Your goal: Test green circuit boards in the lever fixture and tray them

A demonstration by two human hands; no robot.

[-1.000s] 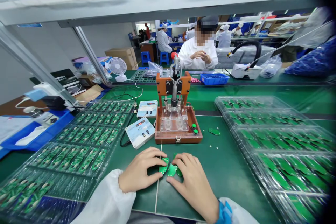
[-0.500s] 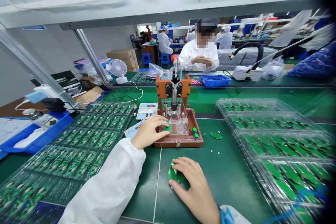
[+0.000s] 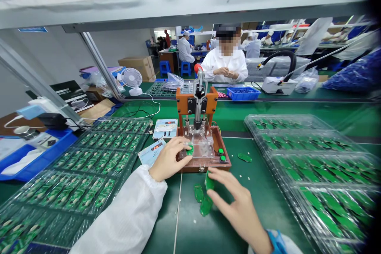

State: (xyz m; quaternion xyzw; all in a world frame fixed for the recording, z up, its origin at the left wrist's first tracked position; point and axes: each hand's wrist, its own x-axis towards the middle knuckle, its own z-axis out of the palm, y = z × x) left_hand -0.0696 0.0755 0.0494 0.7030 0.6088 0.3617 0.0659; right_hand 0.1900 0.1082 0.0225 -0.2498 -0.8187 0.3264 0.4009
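An orange test fixture (image 3: 197, 105) with a lever press and a clear plate stands on a brown base in the middle of the green mat. My left hand (image 3: 168, 158) reaches onto the fixture's left side, fingers pinched on a small green circuit board (image 3: 189, 149) lying in its nest. My right hand (image 3: 236, 206) hovers just in front of the fixture and lifts another green board (image 3: 209, 181) between thumb and fingers. Two more green boards (image 3: 202, 200) lie on the mat under it. A single board (image 3: 244, 157) lies to the right of the fixture.
Clear blister trays of green boards (image 3: 98, 158) fill the left side, and more such trays (image 3: 315, 158) fill the right. Two small meters (image 3: 165, 129) sit left of the fixture. A blue bin (image 3: 35, 158) is at far left. A person in white works across the bench.
My left hand moved from the boards on the mat up to the fixture with one board. My right hand lifted a board off the pile and rose toward the fixture.
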